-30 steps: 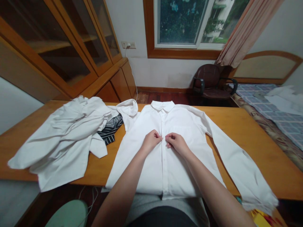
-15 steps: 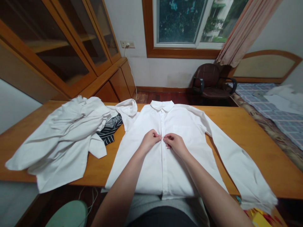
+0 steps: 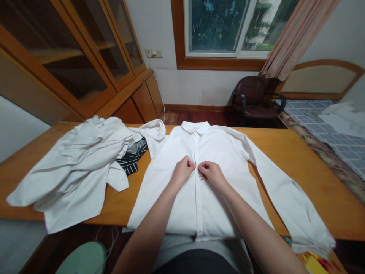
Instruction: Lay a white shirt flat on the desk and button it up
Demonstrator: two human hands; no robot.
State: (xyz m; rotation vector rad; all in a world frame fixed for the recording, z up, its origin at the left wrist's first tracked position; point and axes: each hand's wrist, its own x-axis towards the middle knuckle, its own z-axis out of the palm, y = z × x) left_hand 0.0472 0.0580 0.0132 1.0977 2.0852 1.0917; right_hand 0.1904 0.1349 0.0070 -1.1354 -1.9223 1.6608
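A white long-sleeved shirt (image 3: 182, 198) lies flat and face up on the wooden table (image 3: 308, 167), collar away from me, its right sleeve stretched toward the table's near right corner. My left hand (image 3: 182, 171) and my right hand (image 3: 210, 172) meet at the shirt's front button strip, mid-chest. Both hands have their fingers curled and pinched on the strip's edges, thumbs almost touching. Whatever lies under the fingertips is hidden.
A heap of crumpled white shirts (image 3: 76, 167) covers the table's left part, with a dark striped cloth (image 3: 132, 156) tucked under it. A wooden glass-door cabinet (image 3: 71, 57) stands at left, a brown armchair (image 3: 253, 99) under the window, a bed (image 3: 336, 129) at right.
Both hands stay pinched at the same spot on the button strip, with only small finger shifts. The shirt has not moved.
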